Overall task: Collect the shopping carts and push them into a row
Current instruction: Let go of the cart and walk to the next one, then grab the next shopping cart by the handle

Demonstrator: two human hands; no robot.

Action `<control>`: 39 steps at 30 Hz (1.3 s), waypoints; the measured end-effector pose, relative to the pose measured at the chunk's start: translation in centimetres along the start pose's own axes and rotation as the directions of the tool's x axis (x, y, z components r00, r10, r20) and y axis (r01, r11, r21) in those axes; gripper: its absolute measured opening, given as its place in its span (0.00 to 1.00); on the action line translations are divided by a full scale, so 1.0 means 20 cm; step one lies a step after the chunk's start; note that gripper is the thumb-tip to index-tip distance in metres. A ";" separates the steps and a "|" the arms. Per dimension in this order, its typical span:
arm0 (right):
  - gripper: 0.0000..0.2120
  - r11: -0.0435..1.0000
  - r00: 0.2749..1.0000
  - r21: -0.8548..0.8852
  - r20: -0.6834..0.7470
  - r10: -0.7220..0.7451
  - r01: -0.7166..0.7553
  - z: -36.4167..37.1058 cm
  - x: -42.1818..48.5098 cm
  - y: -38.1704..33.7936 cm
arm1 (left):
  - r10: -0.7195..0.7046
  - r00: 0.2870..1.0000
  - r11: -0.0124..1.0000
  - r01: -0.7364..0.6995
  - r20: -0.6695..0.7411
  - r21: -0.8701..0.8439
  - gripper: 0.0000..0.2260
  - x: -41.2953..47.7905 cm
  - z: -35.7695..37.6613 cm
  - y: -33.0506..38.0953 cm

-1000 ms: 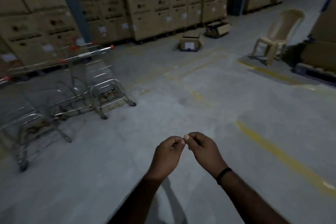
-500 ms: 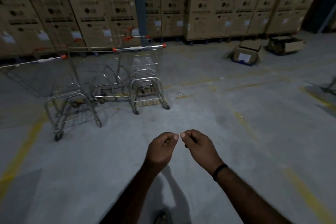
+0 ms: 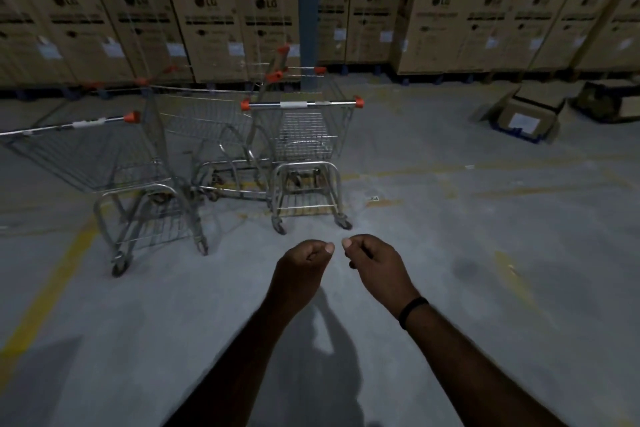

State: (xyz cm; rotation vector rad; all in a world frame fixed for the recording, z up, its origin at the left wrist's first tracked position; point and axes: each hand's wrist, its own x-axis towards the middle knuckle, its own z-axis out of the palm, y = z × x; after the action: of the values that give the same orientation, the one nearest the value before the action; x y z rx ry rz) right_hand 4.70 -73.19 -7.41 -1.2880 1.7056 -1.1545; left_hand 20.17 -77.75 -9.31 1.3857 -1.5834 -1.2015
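Note:
Several steel shopping carts with orange handle caps stand on the concrete floor ahead. The nearest cart faces me with its handle bar across, just above my hands. A second cart stands to its left, angled, and a third cart lies crosswise behind them. Another cart handle shows further back by the pillar. My left hand and my right hand hover side by side in loose fists, holding nothing, a short way short of the nearest cart's wheels. A black band is on my right wrist.
Stacked cardboard boxes on pallets wall off the back. A blue pillar rises behind the carts. Open cartons lie on the floor at right. Yellow floor lines run at left. Bare concrete spreads around me.
The view has swung left and closer, so the carts now sit straight ahead and larger. The plastic chair has left the frame. My fists have drifted slightly apart.

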 end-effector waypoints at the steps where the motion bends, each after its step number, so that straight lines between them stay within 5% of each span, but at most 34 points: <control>1: 0.13 1.000 1.000 -0.001 0.009 -0.003 0.003 0.01 0.10 0.01 | -0.008 1.000 1.000 0.008 0.001 0.015 0.14 0.09 0.01 0.00; 4: 0.17 0.999 0.999 0.000 0.031 -0.041 0.041 0.03 0.43 0.02 | 0.022 1.000 0.998 -0.022 -0.009 0.066 0.17 0.38 0.02 0.02; 9: 0.14 0.997 0.992 0.028 0.103 -0.072 0.070 0.05 1.04 -0.01 | -0.010 0.999 0.999 0.008 -0.031 -0.051 0.04 0.95 0.02 0.10; 19: 0.08 0.990 0.985 -0.023 0.106 -0.138 0.142 0.08 2.12 -0.14 | 0.055 0.994 0.986 -0.070 -0.099 -0.154 0.12 1.94 0.00 0.32; 24: 0.14 0.983 0.983 -0.093 0.112 -0.149 0.160 0.15 2.49 -0.18 | 0.052 0.990 0.985 -0.073 -0.131 -0.159 0.15 2.37 -0.07 0.27; 29: 0.13 0.943 0.965 -0.212 0.116 -0.237 0.257 0.26 2.90 -0.20 | 0.188 0.973 0.973 -0.165 -0.133 0.163 0.13 2.81 -0.29 0.19; 32: 0.17 0.879 0.955 -0.372 0.091 -0.283 0.297 0.35 3.18 -0.19 | 0.341 0.927 0.852 -0.234 -0.157 0.468 0.12 3.09 -0.45 0.08; 35: 0.20 0.753 0.959 -0.598 0.102 -0.266 0.273 0.44 3.43 -0.19 | 0.389 0.918 0.665 -0.220 -0.079 0.714 0.23 3.37 -0.56 -0.02; 39: 0.23 0.639 0.986 -0.754 0.156 -0.054 0.154 0.50 3.61 -0.17 | 0.167 0.983 0.543 -0.151 0.070 0.826 0.27 3.58 -0.60 -0.10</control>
State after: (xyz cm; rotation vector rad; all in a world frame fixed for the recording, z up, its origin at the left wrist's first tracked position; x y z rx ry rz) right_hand -4.02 -145.66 -9.01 -1.9301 2.1415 -0.3390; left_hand 19.02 -150.36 -12.14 1.7204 -2.3603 -0.2484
